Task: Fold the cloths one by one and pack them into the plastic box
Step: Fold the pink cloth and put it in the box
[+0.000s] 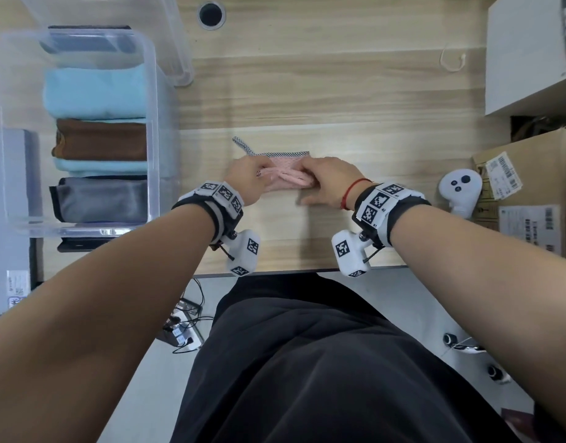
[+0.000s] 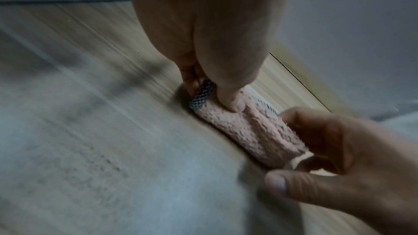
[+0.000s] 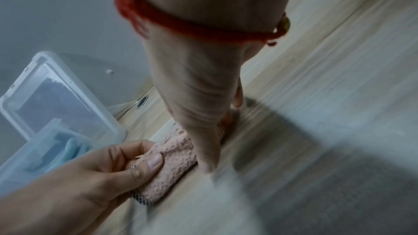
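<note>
A pink cloth point(image 1: 288, 174) with black-and-white checked trim lies folded into a narrow strip in the middle of the wooden table. My left hand point(image 1: 248, 179) pinches its left end, thumb point(image 2: 230, 103) on top. My right hand point(image 1: 331, 183) grips the right end, fingers point(image 2: 328, 137) curled round it. The wrist views show the same pink cloth point(image 2: 248, 131) point(image 3: 174, 158) between both hands. The clear plastic box point(image 1: 152, 129) stands at the left and holds several folded cloths: light blue point(image 1: 96, 92), brown point(image 1: 102, 139) and grey point(image 1: 99, 199).
The box's clear lid point(image 1: 176, 36) lies behind it. A white controller point(image 1: 460, 190) and a cardboard box point(image 1: 530, 174) sit at the right, a white box point(image 1: 530, 49) at the back right. A cable hole point(image 1: 211, 14) is at the far edge. The table's front edge point(image 1: 291, 270) is close to my wrists.
</note>
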The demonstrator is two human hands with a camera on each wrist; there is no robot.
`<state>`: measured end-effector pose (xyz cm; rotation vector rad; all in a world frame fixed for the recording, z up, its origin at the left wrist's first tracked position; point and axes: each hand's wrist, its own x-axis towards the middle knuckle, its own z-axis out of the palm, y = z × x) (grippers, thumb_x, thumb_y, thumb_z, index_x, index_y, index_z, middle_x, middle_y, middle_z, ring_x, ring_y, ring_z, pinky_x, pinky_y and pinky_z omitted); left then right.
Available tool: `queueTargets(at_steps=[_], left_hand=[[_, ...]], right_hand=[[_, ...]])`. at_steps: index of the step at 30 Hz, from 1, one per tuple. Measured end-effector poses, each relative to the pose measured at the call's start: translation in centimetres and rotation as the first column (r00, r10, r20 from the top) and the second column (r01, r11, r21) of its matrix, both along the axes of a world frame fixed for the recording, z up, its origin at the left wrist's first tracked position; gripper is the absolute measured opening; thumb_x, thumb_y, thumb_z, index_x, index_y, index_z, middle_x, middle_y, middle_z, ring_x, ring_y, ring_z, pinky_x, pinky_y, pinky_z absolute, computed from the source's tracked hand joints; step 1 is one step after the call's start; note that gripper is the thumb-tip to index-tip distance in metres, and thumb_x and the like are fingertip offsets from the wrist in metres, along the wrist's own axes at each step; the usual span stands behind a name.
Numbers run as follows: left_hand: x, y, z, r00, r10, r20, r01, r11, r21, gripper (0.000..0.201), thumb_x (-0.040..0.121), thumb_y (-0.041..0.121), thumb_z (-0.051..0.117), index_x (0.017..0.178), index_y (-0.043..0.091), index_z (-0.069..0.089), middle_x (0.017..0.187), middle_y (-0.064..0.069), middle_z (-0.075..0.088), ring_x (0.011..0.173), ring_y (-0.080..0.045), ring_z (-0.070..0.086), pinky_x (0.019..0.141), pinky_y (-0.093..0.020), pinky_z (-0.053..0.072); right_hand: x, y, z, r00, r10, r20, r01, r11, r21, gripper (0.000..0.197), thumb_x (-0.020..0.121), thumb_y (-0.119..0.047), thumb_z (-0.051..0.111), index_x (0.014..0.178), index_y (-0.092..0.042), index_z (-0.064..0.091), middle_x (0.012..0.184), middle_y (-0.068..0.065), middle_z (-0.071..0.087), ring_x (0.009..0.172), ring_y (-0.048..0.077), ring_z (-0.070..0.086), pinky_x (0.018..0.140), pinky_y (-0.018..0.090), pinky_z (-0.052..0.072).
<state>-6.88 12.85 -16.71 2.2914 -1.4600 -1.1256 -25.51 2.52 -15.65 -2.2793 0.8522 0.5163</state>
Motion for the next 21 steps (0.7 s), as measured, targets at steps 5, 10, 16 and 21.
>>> queueTargets(at_steps=[5,10,16,21], left_hand=[[1.1,-0.1,0.3,0.98,0.156,-0.12,-0.151,0.987,0.05,0.043,0.081,0.038,0.075,0.117,0.018,0.065,0.101,0.001,0.061,0.093,-0.013,0.058,0.078,-0.02,0.041],[2.1,0.2,-0.4,0.981,0.188,-0.045,-0.183,0.979,0.087,0.044,0.084,0.048,0.069,0.109,0.011,0.068,0.099,-0.005,0.068,0.098,-0.022,0.062,0.084,-0.027,0.044],[2.0,-0.8,-0.9,0.978,0.209,-0.007,-0.208,0.976,0.064,0.038,0.093,0.046,0.055,0.073,0.014,0.053,0.059,0.003,0.043,0.068,-0.022,0.046,0.061,-0.029,0.031],[1.8,-1.3,-1.5,0.972,0.232,0.032,-0.234,0.968,0.093,0.03,0.083,0.05,0.066,0.078,0.022,0.056,0.063,0.009,0.051,0.072,-0.019,0.054,0.066,-0.027,0.038]], right_hand=[[0.9,-0.9,-1.2,0.964,-0.258,0.056,0.255,0.965,0.06,0.027,0.093,-0.036,0.058,0.115,-0.022,0.063,0.105,0.005,0.069,0.097,0.027,0.061,0.084,0.031,0.048],[1.7,-2.2,-1.9,0.961,-0.273,0.037,0.269,0.96,0.082,0.021,0.097,-0.034,0.051,0.106,-0.018,0.062,0.088,0.0,0.058,0.082,0.022,0.051,0.074,0.028,0.038],[2.6,-2.8,-2.1,0.949,-0.316,0.003,0.312,0.939,0.144,0.014,0.096,-0.035,0.051,0.101,-0.025,0.061,0.1,0.006,0.069,0.079,0.029,0.065,0.086,0.037,0.053],[2.8,-3.2,-2.2,0.932,-0.36,-0.036,0.362,0.93,0.058,0.021,0.09,-0.036,0.059,0.097,-0.021,0.047,0.086,0.008,0.062,0.076,0.029,0.059,0.074,0.037,0.052]])
